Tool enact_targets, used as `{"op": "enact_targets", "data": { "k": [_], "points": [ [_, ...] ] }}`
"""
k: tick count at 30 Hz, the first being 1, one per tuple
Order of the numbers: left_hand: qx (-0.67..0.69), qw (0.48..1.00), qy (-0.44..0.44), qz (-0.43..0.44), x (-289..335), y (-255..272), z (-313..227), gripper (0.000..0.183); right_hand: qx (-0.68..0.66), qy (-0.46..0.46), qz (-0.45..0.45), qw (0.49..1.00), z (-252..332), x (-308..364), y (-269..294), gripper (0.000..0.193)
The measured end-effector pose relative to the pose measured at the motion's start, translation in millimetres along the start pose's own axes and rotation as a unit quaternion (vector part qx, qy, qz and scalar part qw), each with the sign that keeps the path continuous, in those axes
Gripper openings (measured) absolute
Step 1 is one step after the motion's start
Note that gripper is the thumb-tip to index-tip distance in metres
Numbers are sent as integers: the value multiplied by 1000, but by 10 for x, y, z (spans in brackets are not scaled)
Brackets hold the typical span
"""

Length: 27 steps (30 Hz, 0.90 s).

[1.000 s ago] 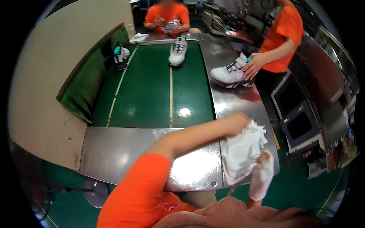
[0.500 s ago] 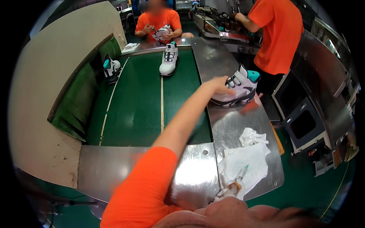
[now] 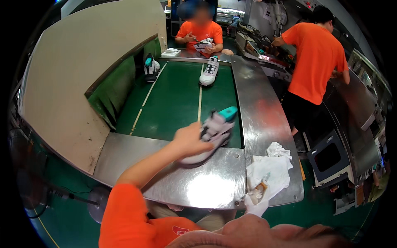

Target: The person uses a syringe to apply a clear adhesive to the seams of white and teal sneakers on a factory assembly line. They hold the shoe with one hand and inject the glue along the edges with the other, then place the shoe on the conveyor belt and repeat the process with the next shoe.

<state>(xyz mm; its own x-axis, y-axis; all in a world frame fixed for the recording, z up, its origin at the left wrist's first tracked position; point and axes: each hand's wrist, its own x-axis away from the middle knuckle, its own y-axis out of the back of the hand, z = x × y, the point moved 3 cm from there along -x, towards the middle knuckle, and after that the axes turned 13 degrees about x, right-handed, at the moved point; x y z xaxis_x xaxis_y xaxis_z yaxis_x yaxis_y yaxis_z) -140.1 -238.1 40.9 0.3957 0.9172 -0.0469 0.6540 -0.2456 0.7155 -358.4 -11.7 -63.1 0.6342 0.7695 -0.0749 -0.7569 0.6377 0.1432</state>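
My left hand [image 3: 191, 140] is closed round the side of a white sneaker [image 3: 218, 133] with dark straps and a teal collar lining. The sneaker is tilted and blurred over the near metal ledge, its toe low and its collar pointing to the far right. At the lower right, my right hand [image 3: 257, 193], partly covered in white and half hidden, appears closed on a slim clear syringe [image 3: 266, 177]. It rests by a white cloth [image 3: 275, 168] on the metal edge. Further off, a matching sneaker [image 3: 209, 72] stands on the green belt [image 3: 169, 107].
Another sneaker [image 3: 151, 68] stands by the green flap curtain [image 3: 113, 89] at left. A seated person [image 3: 201, 35] across the belt holds a shoe. A second person [image 3: 316, 62] stands at right beside machinery. A metal ledge [image 3: 262, 103] runs along the belt's right side.
My left hand has carried the sneaker from the right metal ledge toward me and left, to the near ledge. The view has shifted, and the person at right has turned more away.
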Motion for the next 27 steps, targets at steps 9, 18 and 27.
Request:
{"op": "enact_targets", "data": {
  "k": [9,18,27],
  "points": [
    [132,981,70,-122,1685,210,580,55,-10,25,-73,997,-15,-34,123,68],
    [-68,900,-424,-76,1592,380,-299,41,89,108,-32,990,329,132,201,71],
    [-35,908,-415,-47,1581,724,334,46,220,-25,203,954,638,-7,-49,65]
  ]
}}
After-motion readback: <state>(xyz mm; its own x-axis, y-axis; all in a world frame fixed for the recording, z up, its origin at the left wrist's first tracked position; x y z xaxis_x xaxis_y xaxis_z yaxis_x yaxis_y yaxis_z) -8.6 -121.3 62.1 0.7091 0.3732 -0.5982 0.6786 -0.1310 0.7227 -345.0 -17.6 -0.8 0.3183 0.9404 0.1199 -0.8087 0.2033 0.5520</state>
